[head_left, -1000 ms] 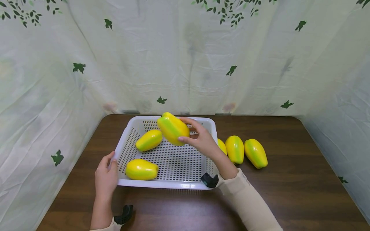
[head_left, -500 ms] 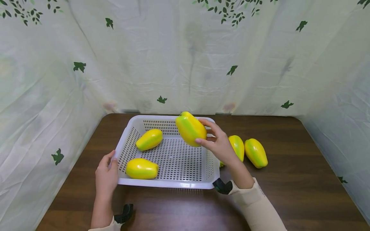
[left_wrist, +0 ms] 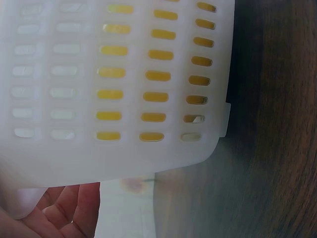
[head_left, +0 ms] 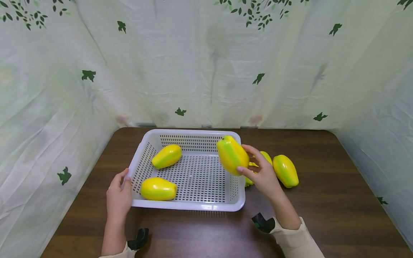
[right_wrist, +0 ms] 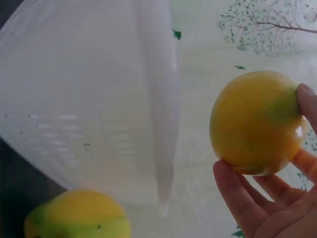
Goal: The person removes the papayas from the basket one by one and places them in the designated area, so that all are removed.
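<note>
My right hand (head_left: 266,181) grips a yellow-green papaya (head_left: 231,156) and holds it raised over the right rim of a white perforated basket (head_left: 187,205). In the right wrist view, thumb and fingers pinch the held papaya (right_wrist: 257,124) beside the basket's outer wall (right_wrist: 79,89). At the basket's left rim, my left hand (head_left: 118,197) holds the edge, its fingers (left_wrist: 86,206) partly hidden behind the rim in the left wrist view. Inside the basket lie two papayas, a rear one (head_left: 166,156) and a front one (head_left: 158,189), both on the left side.
Right of the basket, a papaya (head_left: 285,171) lies on the brown wooden table (head_left: 322,200). More papayas are there, partly hidden by my right hand; one papaya (right_wrist: 79,218) shows near the basket in the right wrist view. A patterned curtain (head_left: 213,71) surrounds the table.
My right hand has carried the papaya rightward from over the basket's middle to its right rim, ending somewhat lower. The left hand and the basket have stayed put.
</note>
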The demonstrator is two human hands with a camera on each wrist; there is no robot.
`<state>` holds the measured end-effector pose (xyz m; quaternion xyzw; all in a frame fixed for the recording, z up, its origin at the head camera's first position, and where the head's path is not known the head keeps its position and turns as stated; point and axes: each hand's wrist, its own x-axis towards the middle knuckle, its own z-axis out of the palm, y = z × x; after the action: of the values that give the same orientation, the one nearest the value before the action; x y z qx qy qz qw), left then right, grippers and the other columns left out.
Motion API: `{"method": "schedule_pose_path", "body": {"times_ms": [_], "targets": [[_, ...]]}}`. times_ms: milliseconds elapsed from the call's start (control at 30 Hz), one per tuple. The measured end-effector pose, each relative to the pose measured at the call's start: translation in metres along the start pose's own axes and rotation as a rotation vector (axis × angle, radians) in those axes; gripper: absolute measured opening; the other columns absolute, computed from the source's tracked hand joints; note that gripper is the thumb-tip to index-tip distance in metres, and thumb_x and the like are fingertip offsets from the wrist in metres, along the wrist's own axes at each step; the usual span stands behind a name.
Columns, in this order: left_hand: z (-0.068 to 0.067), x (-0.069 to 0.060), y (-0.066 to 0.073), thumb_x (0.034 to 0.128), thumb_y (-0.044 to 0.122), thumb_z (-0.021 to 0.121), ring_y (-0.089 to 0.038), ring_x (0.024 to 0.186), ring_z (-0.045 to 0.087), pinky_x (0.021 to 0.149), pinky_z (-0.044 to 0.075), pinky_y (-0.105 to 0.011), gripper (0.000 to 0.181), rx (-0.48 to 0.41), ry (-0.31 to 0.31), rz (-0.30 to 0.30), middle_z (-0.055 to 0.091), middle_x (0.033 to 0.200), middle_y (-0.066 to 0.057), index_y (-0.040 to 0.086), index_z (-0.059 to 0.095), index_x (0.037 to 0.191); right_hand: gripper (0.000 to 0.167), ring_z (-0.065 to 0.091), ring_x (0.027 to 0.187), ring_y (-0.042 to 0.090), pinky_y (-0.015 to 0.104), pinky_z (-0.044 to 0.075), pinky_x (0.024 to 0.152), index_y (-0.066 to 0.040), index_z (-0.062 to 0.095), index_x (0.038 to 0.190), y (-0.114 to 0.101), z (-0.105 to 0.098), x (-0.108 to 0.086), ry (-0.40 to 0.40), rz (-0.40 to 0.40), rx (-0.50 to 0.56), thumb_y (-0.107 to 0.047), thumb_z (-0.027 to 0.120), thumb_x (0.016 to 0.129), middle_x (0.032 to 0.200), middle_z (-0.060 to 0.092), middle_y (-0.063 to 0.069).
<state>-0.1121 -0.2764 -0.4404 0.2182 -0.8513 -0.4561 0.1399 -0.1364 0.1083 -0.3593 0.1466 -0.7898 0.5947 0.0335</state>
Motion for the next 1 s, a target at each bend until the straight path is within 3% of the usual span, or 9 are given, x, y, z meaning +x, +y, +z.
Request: {"method": "schedule_pose_path", "body": {"times_ms": [200,367,467,600,667,733,900,967,1000], "targets": [[-0.003,-0.005,0.011,0.0959,0.035,0.033,-0.035,0.111,0.042,0.088,0.036,-0.056,0.047,0.004,-0.002,-0.003,0.040,0.135,-0.016,0.014,0.038,0.137,0.058,0.051,0.102,0.030,0.024,0.047,0.079,-0.001,0.041,0.130,0.016,-0.007,-0.015,0.039,0.017,-0.033,-0.006,0.068,0.079,0.125,0.045,0.014],[-0.002,-0.004,0.009,0.0958,0.037,0.032,-0.034,0.110,0.043,0.087,0.038,-0.056,0.047,0.018,0.008,-0.007,0.041,0.134,-0.015,0.015,0.039,0.137,0.059,0.052,0.100,0.029,0.023,0.048,0.076,-0.005,0.043,0.131,0.041,-0.014,-0.026,0.063,0.005,-0.029,-0.007,0.069,0.078,0.126,0.046,0.011],[0.001,0.003,-0.005,0.0952,0.039,0.033,-0.034,0.109,0.043,0.085,0.038,-0.057,0.047,0.017,0.013,0.001,0.041,0.134,-0.013,0.018,0.040,0.136,0.058,0.053,0.098,0.024,0.025,0.050,0.073,-0.011,0.044,0.131,0.056,-0.018,-0.032,0.081,-0.007,-0.017,-0.008,0.069,0.078,0.127,0.046,0.007],[0.009,0.023,-0.044,0.0935,0.045,0.033,-0.032,0.110,0.044,0.086,0.039,-0.055,0.047,0.044,0.011,0.039,0.040,0.136,-0.008,0.026,0.038,0.137,0.057,0.055,0.094,0.015,0.023,0.050,0.071,-0.011,0.045,0.130,0.067,-0.023,-0.044,0.108,-0.032,-0.017,-0.006,0.068,0.078,0.125,0.046,0.007],[0.011,0.026,-0.051,0.0928,0.048,0.032,-0.032,0.110,0.044,0.086,0.039,-0.055,0.048,0.050,0.006,0.044,0.039,0.137,-0.008,0.028,0.037,0.137,0.057,0.055,0.092,0.013,0.022,0.050,0.071,-0.010,0.045,0.129,0.071,-0.025,-0.050,0.121,-0.031,-0.013,-0.003,0.068,0.078,0.124,0.047,0.008],[0.009,0.022,-0.043,0.0930,0.047,0.033,-0.032,0.111,0.043,0.086,0.039,-0.055,0.048,0.040,0.008,0.032,0.039,0.137,-0.008,0.027,0.037,0.137,0.057,0.054,0.094,0.012,0.022,0.050,0.071,-0.010,0.045,0.129,0.073,-0.026,-0.057,0.136,-0.014,-0.022,-0.003,0.068,0.078,0.123,0.047,0.008],[-0.001,0.000,-0.001,0.0952,0.037,0.035,-0.036,0.114,0.040,0.090,0.034,-0.057,0.047,-0.014,-0.007,0.006,0.038,0.137,-0.014,0.016,0.038,0.137,0.056,0.053,0.100,0.013,0.022,0.050,0.071,-0.014,0.044,0.130,0.080,-0.027,-0.073,0.146,0.081,-0.062,-0.010,0.068,0.080,0.124,0.047,0.006],[0.001,0.003,-0.005,0.0953,0.038,0.034,-0.035,0.115,0.040,0.091,0.034,-0.055,0.047,0.002,-0.009,0.006,0.038,0.137,-0.013,0.017,0.037,0.138,0.055,0.052,0.102,0.017,0.023,0.050,0.071,-0.014,0.043,0.130,0.084,-0.026,-0.078,0.141,0.116,-0.077,-0.014,0.067,0.081,0.125,0.047,0.006],[0.003,0.008,-0.015,0.0947,0.041,0.033,-0.033,0.114,0.041,0.090,0.036,-0.054,0.048,0.017,-0.005,0.016,0.038,0.138,-0.010,0.021,0.037,0.138,0.055,0.052,0.103,0.018,0.023,0.050,0.071,-0.014,0.043,0.131,0.086,-0.026,-0.081,0.138,0.132,-0.084,-0.016,0.067,0.081,0.126,0.046,0.006]]}}
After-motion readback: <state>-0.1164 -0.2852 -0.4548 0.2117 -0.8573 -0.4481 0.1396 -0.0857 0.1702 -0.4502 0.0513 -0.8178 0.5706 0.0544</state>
